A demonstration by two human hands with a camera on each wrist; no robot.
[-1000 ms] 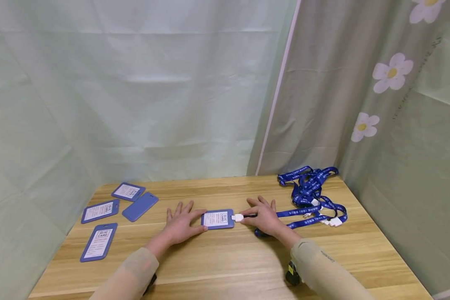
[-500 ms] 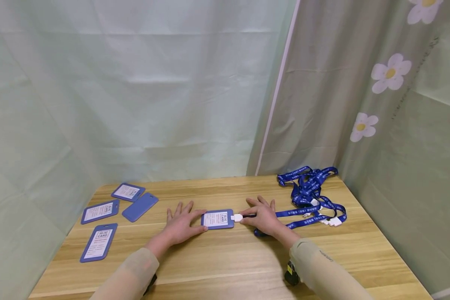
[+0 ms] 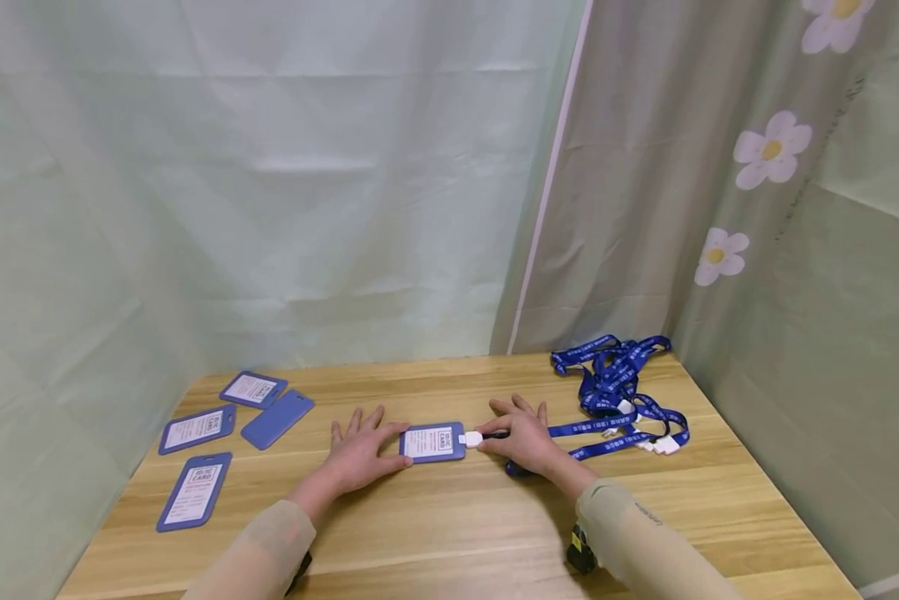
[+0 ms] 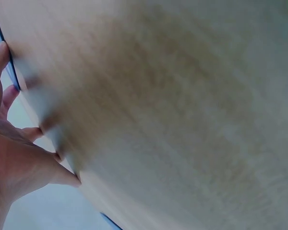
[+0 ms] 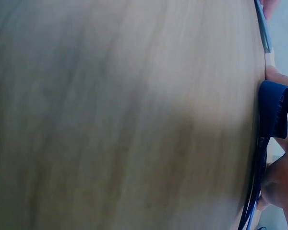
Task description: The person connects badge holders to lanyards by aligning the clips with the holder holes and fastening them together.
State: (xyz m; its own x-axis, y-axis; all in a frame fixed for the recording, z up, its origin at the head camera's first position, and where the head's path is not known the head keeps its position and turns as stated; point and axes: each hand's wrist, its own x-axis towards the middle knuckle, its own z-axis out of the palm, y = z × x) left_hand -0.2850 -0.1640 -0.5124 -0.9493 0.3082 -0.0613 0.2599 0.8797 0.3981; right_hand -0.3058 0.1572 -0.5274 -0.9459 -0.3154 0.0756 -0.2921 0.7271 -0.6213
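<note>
A blue ID card holder [image 3: 432, 442] lies flat on the wooden table, its slotted end to the right. My left hand [image 3: 359, 454] holds its left end between thumb and index finger, the other fingers spread on the tabletop. At the slot sits the white clip [image 3: 472, 438] of a blue lanyard [image 3: 595, 427]; its tab overlaps the holder's end. My right hand [image 3: 527, 437] pinches this clip between thumb and index finger. The lanyard strap runs under that hand and off to the right. In the right wrist view a fold of the strap [image 5: 273, 108] stands beside the fingers.
At the left lie several more card holders [image 3: 194, 492], one of them a plain blue holder [image 3: 278, 419] showing no card. A tangled pile of blue lanyards [image 3: 614, 375] with white clips [image 3: 665, 444] is at the back right. Curtains [image 3: 359, 208] enclose the table's back and sides.
The head view has shifted slightly. Both hands keep their hold on the card holder and the clip, with no visible movement between these two.
</note>
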